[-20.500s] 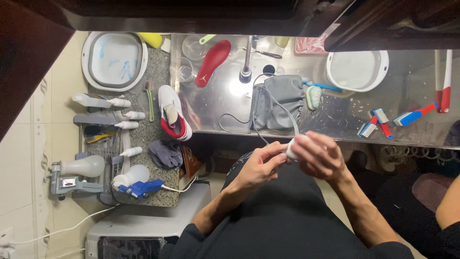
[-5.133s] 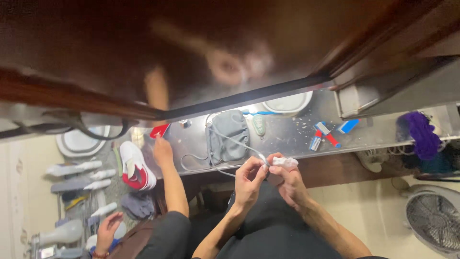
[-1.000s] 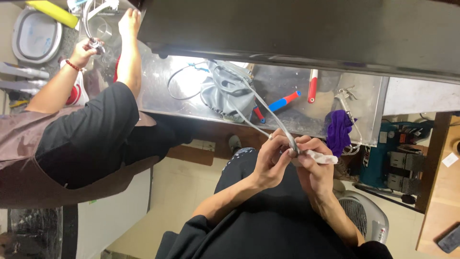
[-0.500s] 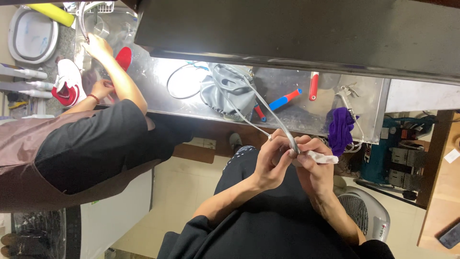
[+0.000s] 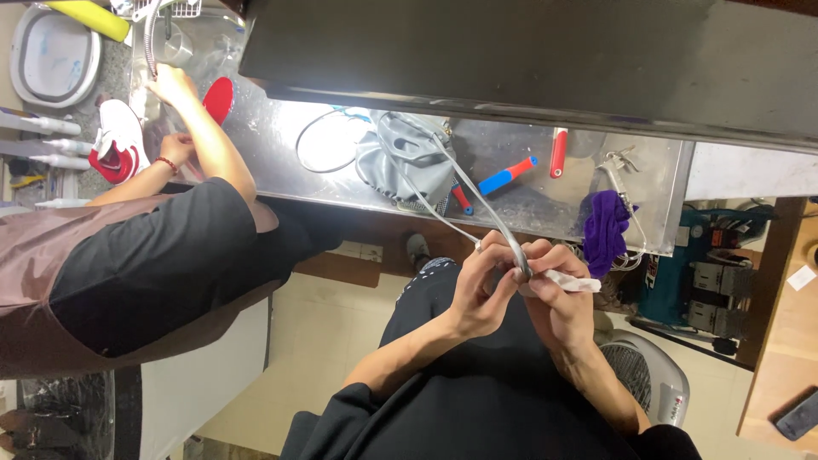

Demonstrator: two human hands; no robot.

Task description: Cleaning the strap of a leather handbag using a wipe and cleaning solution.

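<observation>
Two hands together at chest height, just short of the worktop (image 5: 281,162) edge. Left hand (image 5: 479,290) and right hand (image 5: 558,294) both pinch a grey cord (image 5: 443,175); right also clamps a small white piece (image 5: 569,281), can't tell what it is. Cord's long axis runs from the hands up and left to a grey cloth item (image 5: 409,162) on the worktop, so the slack lies on the left-hand side. Right hand holds the end, left hand is nearer the free run. Purple cloth (image 5: 605,230) sits just right of the hands. Another person (image 5: 128,273) works at the worktop's far left.
</observation>
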